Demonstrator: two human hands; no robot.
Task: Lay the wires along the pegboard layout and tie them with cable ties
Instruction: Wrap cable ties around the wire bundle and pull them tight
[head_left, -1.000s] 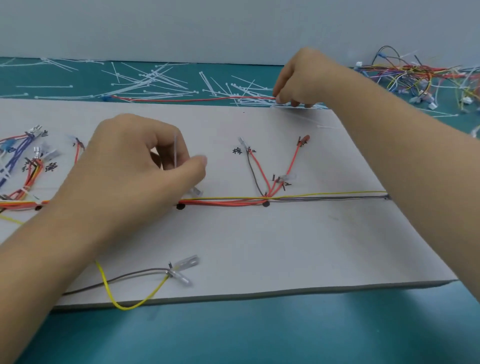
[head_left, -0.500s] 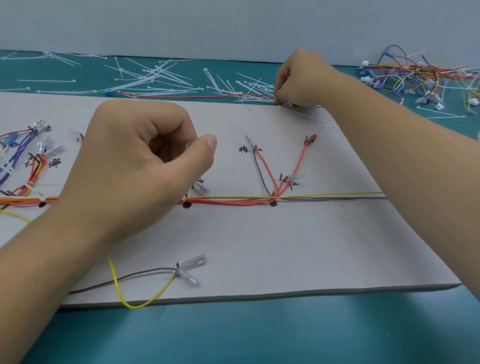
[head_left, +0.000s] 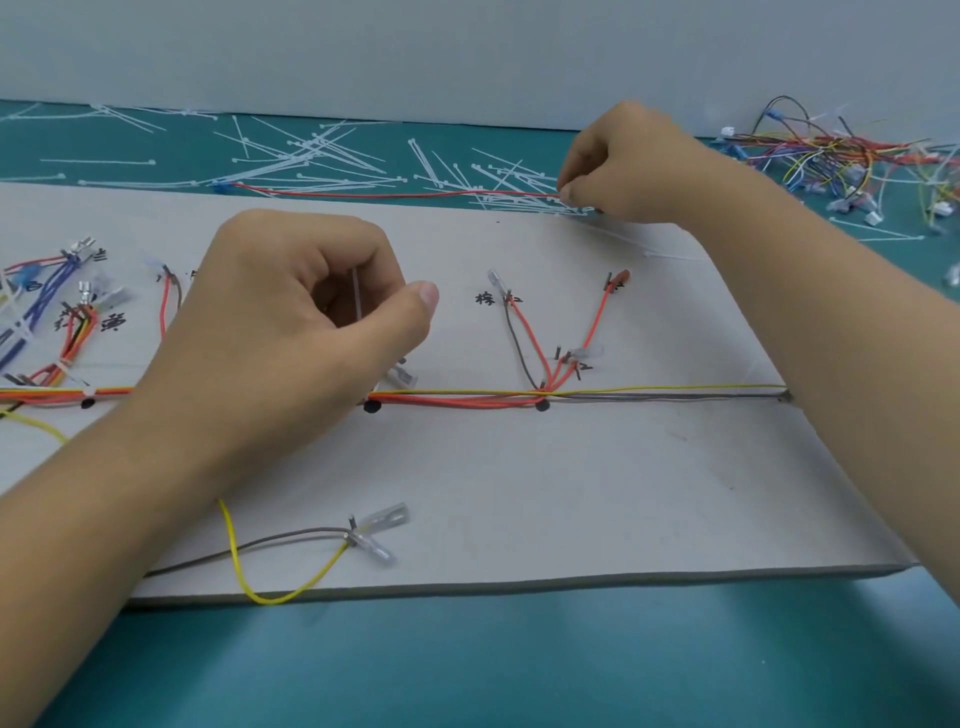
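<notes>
Cable tie (head_left: 357, 299) upright again in left fingers' (head_left: 332, 249) curled grip; right fingers' (head_left: 582, 174) hold unclear.

Bright, even light (edges warped)

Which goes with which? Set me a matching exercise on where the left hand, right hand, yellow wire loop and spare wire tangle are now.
Things: 1 left hand; 2 right hand; 3 yellow wire loop; 4 spare wire tangle.
Places: A far right on the teal mat; B over the near edge of the board; C at the loose cable ties beyond the board; D above the main wire run, holding an upright cable tie.
Pairs: 1-D, 2-C, 3-B, 4-A.
</notes>
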